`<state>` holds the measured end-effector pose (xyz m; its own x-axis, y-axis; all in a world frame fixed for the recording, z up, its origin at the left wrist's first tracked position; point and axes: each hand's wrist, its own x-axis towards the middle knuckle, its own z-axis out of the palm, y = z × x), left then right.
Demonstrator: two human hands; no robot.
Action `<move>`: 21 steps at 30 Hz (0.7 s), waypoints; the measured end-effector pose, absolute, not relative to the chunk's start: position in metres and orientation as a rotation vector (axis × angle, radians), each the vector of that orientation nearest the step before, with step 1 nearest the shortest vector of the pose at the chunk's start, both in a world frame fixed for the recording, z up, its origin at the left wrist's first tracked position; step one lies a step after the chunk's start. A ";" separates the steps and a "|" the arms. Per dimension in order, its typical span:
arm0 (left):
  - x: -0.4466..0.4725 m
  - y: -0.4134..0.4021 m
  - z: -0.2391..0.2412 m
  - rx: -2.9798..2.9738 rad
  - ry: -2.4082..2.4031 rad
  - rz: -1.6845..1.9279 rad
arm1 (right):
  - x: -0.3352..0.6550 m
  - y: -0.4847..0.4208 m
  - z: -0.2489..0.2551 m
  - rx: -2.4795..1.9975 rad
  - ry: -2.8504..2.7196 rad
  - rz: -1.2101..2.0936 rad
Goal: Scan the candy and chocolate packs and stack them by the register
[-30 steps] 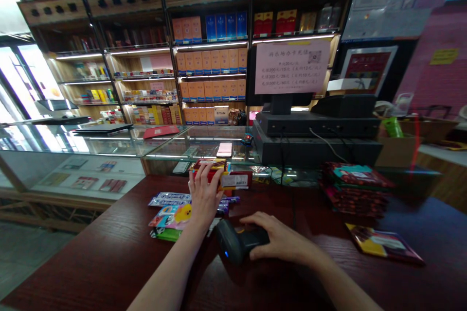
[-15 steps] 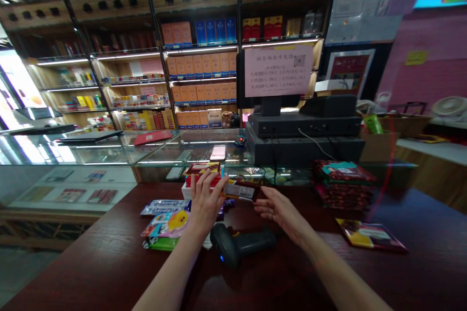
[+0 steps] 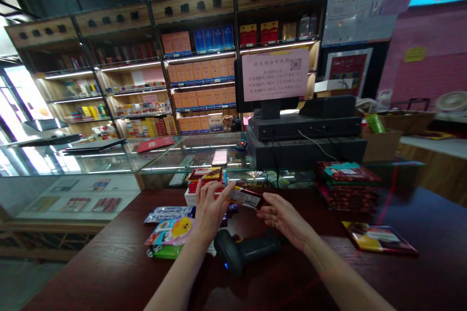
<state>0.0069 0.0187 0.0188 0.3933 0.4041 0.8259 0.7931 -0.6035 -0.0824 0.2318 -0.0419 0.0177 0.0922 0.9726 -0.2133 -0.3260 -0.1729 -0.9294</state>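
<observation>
A slim chocolate bar (image 3: 246,197) in a dark red and yellow wrapper, barcode showing, is gripped at its left end by my left hand (image 3: 211,209). My right hand (image 3: 286,218) is at the bar's other end, fingers stretched out and slightly apart; whether they touch it I cannot tell. Below the bar, a dark barcode scanner (image 3: 244,250) with a blue light lies on the counter. Behind my left hand stands a stack of red and yellow chocolate bars (image 3: 206,175) on a white box. Bright snack packets (image 3: 170,233) and blue-silver wrapped bars (image 3: 168,214) lie left of that hand.
On the right, a flat chocolate packet (image 3: 381,238) lies before a tall stack of dark red packets (image 3: 346,187). A cash register (image 3: 306,129) with a paper sign stands behind. A glass display case (image 3: 197,153) borders the dark wooden counter (image 3: 91,257).
The view has shifted slightly, moving the counter things a little down and right. The bar stays in my left hand and tilts a bit more downward at its right end.
</observation>
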 end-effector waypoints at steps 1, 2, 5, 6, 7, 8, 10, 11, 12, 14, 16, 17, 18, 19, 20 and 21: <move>0.007 0.019 0.019 -2.192 -1.034 -1.098 | 0.231 -0.042 0.018 -1.155 -0.772 1.393; 0.008 0.020 0.019 -2.194 -1.046 -1.093 | 0.231 -0.042 0.018 -1.149 -0.762 1.393; 0.009 0.020 0.019 -2.203 -1.069 -1.080 | 0.230 -0.042 0.018 -1.139 -0.733 1.372; 0.009 0.020 0.020 -2.211 -1.069 -1.078 | 0.230 -0.042 0.018 -1.137 -0.732 1.358; 0.010 0.020 0.020 -2.223 -1.069 -1.075 | 0.231 -0.041 0.018 -1.137 -0.735 1.339; 0.010 0.019 0.020 -2.235 -1.067 -1.079 | 0.232 -0.040 0.017 -1.138 -0.740 1.314; 0.011 0.018 0.021 -2.262 -1.061 -1.102 | 0.234 -0.038 0.015 -1.152 -0.755 1.246; 0.012 0.017 0.022 -2.277 -1.058 -1.119 | 0.235 -0.036 0.013 -1.162 -0.772 1.208; 0.012 0.016 0.023 -2.296 -1.054 -1.135 | 0.237 -0.035 0.012 -1.173 -0.799 1.167; 0.012 0.014 0.026 -2.336 -1.044 -1.148 | 0.240 -0.032 0.011 -1.188 -0.877 1.074; 0.011 0.014 0.027 -2.364 -1.050 -1.159 | 0.244 -0.029 0.011 -1.189 -0.953 0.983; 0.011 0.015 0.027 -2.373 -1.056 -1.176 | 0.245 -0.029 0.012 -1.182 -0.981 0.951; 0.010 0.016 0.027 -2.381 -1.065 -1.205 | 0.247 -0.028 0.013 -1.168 -1.005 0.929; 0.010 0.018 0.026 -2.392 -1.077 -1.242 | 0.248 -0.028 0.015 -1.149 -1.033 0.915; 0.009 0.020 0.026 -2.409 -1.087 -1.285 | 0.250 -0.028 0.016 -1.130 -1.066 0.900; 0.008 0.022 0.025 -2.433 -1.100 -1.322 | 0.251 -0.029 0.018 -1.118 -1.108 0.878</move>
<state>0.0078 0.0225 0.0248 0.3384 0.5272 0.7794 0.6706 -0.7162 0.1933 0.2512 -0.0292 0.0181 0.2433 0.9430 0.2271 -0.0055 0.2355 -0.9719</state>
